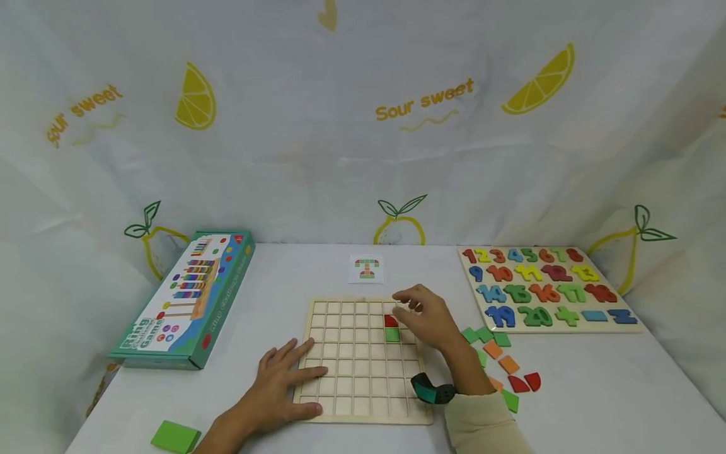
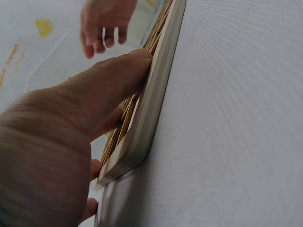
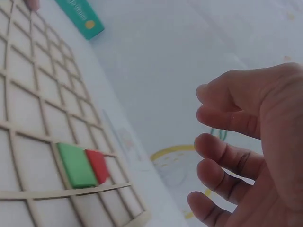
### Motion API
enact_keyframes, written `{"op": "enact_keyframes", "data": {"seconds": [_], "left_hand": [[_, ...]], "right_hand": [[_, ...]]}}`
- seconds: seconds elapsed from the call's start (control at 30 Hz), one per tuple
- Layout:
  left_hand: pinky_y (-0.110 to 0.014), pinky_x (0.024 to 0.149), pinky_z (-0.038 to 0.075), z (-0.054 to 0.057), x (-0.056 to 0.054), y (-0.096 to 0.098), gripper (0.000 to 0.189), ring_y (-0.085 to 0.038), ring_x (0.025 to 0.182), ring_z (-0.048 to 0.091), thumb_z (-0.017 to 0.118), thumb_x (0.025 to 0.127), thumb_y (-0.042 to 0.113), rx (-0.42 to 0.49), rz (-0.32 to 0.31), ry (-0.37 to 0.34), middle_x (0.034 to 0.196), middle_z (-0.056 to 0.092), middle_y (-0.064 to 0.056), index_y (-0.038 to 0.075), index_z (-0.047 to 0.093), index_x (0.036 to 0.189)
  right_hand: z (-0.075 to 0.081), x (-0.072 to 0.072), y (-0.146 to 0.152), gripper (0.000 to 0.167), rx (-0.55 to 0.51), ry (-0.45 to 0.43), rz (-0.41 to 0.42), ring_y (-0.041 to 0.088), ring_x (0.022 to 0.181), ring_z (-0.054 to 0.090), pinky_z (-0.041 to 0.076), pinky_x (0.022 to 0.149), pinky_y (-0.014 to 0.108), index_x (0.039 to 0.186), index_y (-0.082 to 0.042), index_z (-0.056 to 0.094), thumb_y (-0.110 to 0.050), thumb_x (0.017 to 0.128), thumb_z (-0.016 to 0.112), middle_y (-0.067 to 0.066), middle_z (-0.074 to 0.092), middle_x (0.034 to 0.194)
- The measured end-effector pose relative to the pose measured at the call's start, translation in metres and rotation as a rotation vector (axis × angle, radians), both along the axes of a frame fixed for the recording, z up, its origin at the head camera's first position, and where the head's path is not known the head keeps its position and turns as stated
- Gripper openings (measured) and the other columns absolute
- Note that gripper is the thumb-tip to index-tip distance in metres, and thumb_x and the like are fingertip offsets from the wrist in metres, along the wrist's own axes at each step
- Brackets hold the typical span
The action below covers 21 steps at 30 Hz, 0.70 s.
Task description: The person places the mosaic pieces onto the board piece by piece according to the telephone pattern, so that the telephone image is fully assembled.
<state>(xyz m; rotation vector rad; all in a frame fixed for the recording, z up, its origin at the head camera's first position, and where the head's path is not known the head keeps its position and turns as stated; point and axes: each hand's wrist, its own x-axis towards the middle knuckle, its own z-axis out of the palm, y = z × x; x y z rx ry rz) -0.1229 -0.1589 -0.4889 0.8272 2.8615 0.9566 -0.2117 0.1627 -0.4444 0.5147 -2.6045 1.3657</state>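
A wooden grid board (image 1: pixel 361 385) lies flat on the table. In its upper right part sit a green square tile (image 1: pixel 392 335) and, directly beyond it, a red quarter-round tile (image 1: pixel 391 321), each in its own cell. My left hand (image 1: pixel 278 381) rests with spread fingers on the board's left edge; in the left wrist view the thumb (image 2: pixel 113 73) lies on the rim. Above the two tiles hovers my right hand (image 1: pixel 425 315), its fingers loosely bent. The right wrist view shows nothing between the fingers of the right hand (image 3: pixel 251 146).
Loose tiles lie right of the board, including green squares (image 1: pixel 511 401), orange squares (image 1: pixel 509 364) and red quarter-rounds (image 1: pixel 532 381). A pattern card (image 1: pixel 366 279) lies behind the board. Around it are a number puzzle (image 1: pixel 544 290), a game box (image 1: pixel 187 299) and a green block (image 1: pixel 174 436).
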Motion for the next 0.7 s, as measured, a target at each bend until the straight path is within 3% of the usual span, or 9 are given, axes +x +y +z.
{"op": "enact_keyframes", "data": {"seconds": [0.17, 0.33, 0.5, 0.7], "left_hand": [[-0.064, 0.101, 0.004, -0.002, 0.001, 0.002, 0.059, -0.042, 0.140, 0.017, 0.068, 0.077, 0.064, 0.003, 0.007, -0.012, 0.154, 0.031, -0.007, 0.031, 0.067, 0.125], [-0.064, 0.102, 0.005, 0.000, 0.000, 0.004, 0.058, -0.041, 0.140, 0.017, 0.069, 0.076, 0.063, -0.004, 0.011, -0.001, 0.154, 0.032, -0.006, 0.031, 0.067, 0.125], [-0.064, 0.101, 0.005, 0.000, -0.001, 0.003, 0.058, -0.041, 0.140, 0.017, 0.068, 0.077, 0.063, -0.014, 0.012, 0.000, 0.154, 0.032, -0.007, 0.031, 0.067, 0.125], [-0.064, 0.102, 0.005, 0.002, 0.000, 0.002, 0.059, -0.041, 0.140, 0.017, 0.068, 0.077, 0.064, -0.020, 0.013, -0.018, 0.154, 0.032, -0.007, 0.030, 0.067, 0.126]], "right_hand": [[0.038, 0.015, 0.023, 0.022, 0.030, 0.080, -0.005, 0.021, 0.089, 0.053, 0.048, 0.080, 0.043, 0.111, -0.008, 0.071, -0.011, 0.089, 0.070, 0.002, 0.063, 0.100], [0.062, 0.027, 0.058, 0.022, 0.080, 0.173, -0.002, 0.019, 0.089, 0.054, 0.048, 0.080, 0.032, 0.111, -0.008, 0.070, -0.008, 0.089, 0.069, -0.002, 0.063, 0.101], [0.067, 0.038, 0.092, 0.026, 0.147, 0.243, -0.017, 0.015, 0.090, 0.054, 0.046, 0.078, 0.020, 0.111, -0.009, 0.070, -0.004, 0.086, 0.072, -0.002, 0.063, 0.105], [0.055, 0.044, 0.127, 0.027, 0.218, 0.196, -0.062, 0.014, 0.088, 0.054, 0.046, 0.074, 0.019, 0.111, -0.009, 0.070, -0.007, 0.084, 0.074, 0.000, 0.063, 0.105]]}}
